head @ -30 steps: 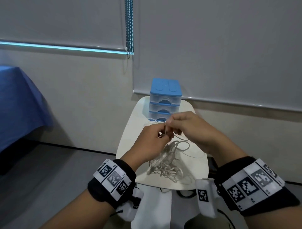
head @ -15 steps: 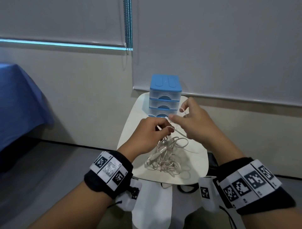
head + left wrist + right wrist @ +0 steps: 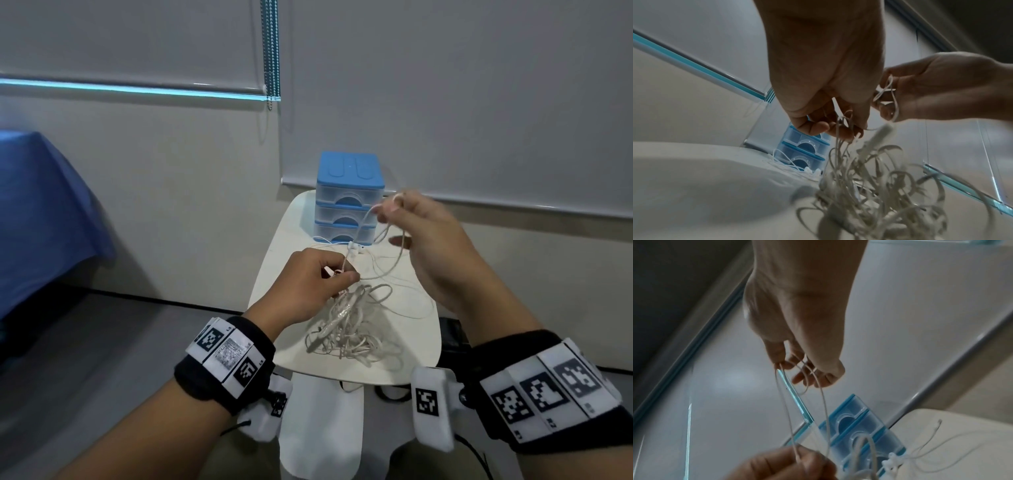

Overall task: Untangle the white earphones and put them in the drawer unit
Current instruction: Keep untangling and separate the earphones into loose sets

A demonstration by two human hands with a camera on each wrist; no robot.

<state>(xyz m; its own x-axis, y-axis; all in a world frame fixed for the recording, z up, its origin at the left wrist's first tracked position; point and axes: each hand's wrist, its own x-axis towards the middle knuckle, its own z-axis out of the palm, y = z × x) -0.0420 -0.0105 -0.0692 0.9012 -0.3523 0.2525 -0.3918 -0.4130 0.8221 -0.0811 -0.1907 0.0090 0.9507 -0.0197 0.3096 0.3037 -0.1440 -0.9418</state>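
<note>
**White earphones: untangling in hand, stowing not begun**

White earphones (image 3: pixel 346 325) lie knotted on the white table (image 3: pixel 284 260). Left hand (image 3: pixel 308 284) pinches the bundle's top; right hand (image 3: pixel 428 240) pinches 1 strand drawn up. Beyond, the drawer unit (image 3: pixel 349 198) has all 3 drawers closed. Next move, in my judgement: draw that strand clear.

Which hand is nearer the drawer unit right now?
Right. The right hand is raised just in front of the drawer unit, pinching cord; the left hand holds the earphones lower, nearer the person.
</note>
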